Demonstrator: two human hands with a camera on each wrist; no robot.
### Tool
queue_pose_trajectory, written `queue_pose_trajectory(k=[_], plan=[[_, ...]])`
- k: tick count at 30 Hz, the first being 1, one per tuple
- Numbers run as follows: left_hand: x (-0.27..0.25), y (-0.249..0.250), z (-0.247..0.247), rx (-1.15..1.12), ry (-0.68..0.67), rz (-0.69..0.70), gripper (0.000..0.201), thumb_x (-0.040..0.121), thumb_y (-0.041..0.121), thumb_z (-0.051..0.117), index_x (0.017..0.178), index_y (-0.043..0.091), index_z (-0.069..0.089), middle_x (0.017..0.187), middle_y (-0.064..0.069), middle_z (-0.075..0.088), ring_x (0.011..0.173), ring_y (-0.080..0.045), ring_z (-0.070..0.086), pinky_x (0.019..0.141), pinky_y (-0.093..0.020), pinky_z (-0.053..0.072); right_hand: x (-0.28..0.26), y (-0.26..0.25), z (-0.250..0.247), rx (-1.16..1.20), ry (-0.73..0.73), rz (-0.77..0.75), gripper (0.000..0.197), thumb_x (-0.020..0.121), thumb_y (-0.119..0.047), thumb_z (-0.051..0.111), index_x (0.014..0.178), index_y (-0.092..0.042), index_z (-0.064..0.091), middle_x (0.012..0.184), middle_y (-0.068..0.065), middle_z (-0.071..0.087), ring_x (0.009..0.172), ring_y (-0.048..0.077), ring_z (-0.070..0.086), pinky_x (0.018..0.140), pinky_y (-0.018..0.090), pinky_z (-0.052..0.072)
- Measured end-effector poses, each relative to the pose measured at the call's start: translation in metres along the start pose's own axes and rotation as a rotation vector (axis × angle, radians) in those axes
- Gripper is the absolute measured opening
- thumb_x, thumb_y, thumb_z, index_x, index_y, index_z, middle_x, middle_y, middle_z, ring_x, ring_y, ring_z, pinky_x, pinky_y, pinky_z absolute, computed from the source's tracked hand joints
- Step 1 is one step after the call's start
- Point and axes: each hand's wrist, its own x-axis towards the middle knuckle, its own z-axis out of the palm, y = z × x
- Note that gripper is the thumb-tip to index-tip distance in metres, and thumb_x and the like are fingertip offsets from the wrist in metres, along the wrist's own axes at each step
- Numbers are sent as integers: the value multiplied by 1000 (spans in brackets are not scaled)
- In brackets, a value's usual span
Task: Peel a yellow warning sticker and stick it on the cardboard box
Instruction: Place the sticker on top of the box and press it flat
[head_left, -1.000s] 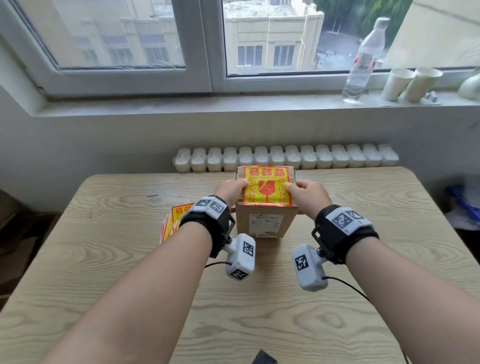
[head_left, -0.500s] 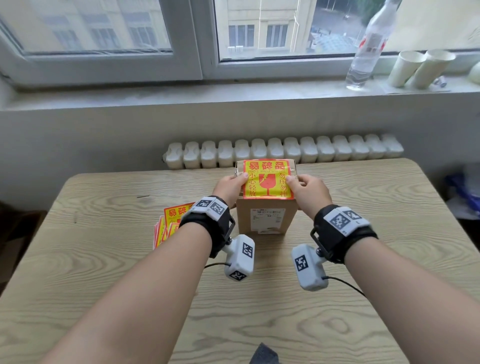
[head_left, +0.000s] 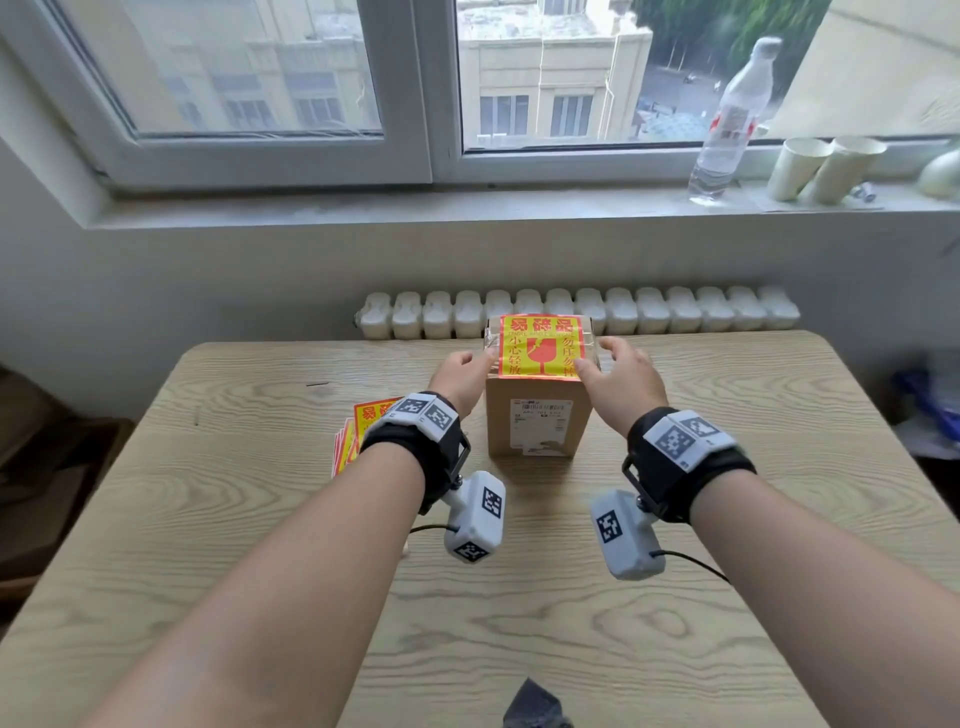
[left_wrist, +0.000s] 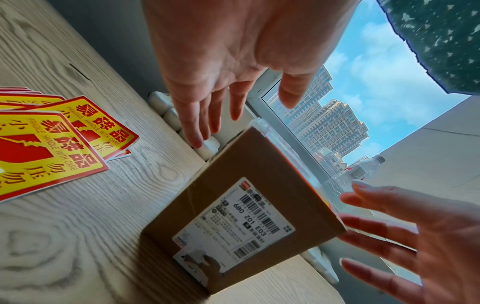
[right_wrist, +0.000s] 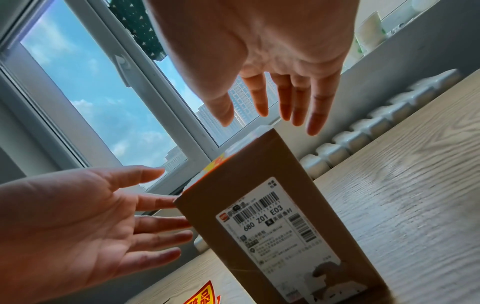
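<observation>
A brown cardboard box (head_left: 537, 426) (left_wrist: 249, 197) (right_wrist: 275, 205) stands upright at the far middle of the wooden table (head_left: 519, 597), a white shipping label on its near face. A yellow and red warning sticker (head_left: 540, 345) lies flat on its top. My left hand (head_left: 460, 376) (left_wrist: 233, 72) hovers by the box's left side with straight, spread fingers, holding nothing. My right hand (head_left: 618, 379) (right_wrist: 280, 67) hovers by the right side, fingers also spread, its thumb close to the sticker's near right corner. Whether either hand touches the box cannot be told.
A fanned stack of spare warning stickers (head_left: 363, 431) (left_wrist: 52, 139) lies left of the box, partly under my left wrist. A white radiator (head_left: 576, 312) runs behind the table. On the windowsill stand a water bottle (head_left: 727, 124) and two paper cups (head_left: 821, 166).
Both hands have let go of the sticker and drawn apart to the box's sides with fingers opened. The sticker stays on the box top.
</observation>
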Motion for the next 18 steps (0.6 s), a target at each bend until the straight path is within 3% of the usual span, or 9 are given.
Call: queue_pose_trajectory(k=[5, 11, 14, 17, 18], plan=[[-35, -6, -3, 27, 18, 18, 60, 95, 39, 44, 147, 11, 36, 153, -6, 39, 140, -24, 37, 114, -45, 33, -32, -2, -10, -2, -17, -45, 50, 90, -34, 55, 136, -16, 45, 139, 10, 49, 127, 24, 47, 103, 38, 39], [-76, -14, -8, 56, 56, 49, 53, 94, 30, 46, 144, 12, 42, 145, -9, 47, 133, -26, 45, 108, -42, 41, -70, -7, -22, -25, -56, -127, 47, 90, -26, 57, 134, -14, 47, 137, 10, 53, 125, 24, 50, 101, 36, 41], [-89, -13, -11, 172, 57, 85, 50, 96, 26, 45, 143, 10, 44, 147, -8, 46, 135, -25, 44, 111, -40, 38, -85, -11, -27, -78, -94, -151, 46, 91, -26, 56, 134, -13, 48, 133, 9, 57, 119, 24, 55, 95, 34, 45], [-98, -1, -17, 316, 43, 130, 39, 94, 20, 45, 132, 13, 51, 134, -11, 53, 125, -24, 50, 109, -37, 40, -96, -23, -36, -197, -101, -202, 44, 91, -27, 56, 133, -15, 48, 129, 7, 58, 113, 22, 57, 87, 30, 47], [-100, 4, -19, 351, 39, 144, 44, 93, 18, 47, 136, 12, 48, 139, -9, 52, 128, -24, 49, 109, -36, 39, -98, -29, -40, -266, -89, -235, 43, 91, -27, 56, 132, -16, 49, 130, 6, 57, 114, 21, 57, 87, 30, 47]])
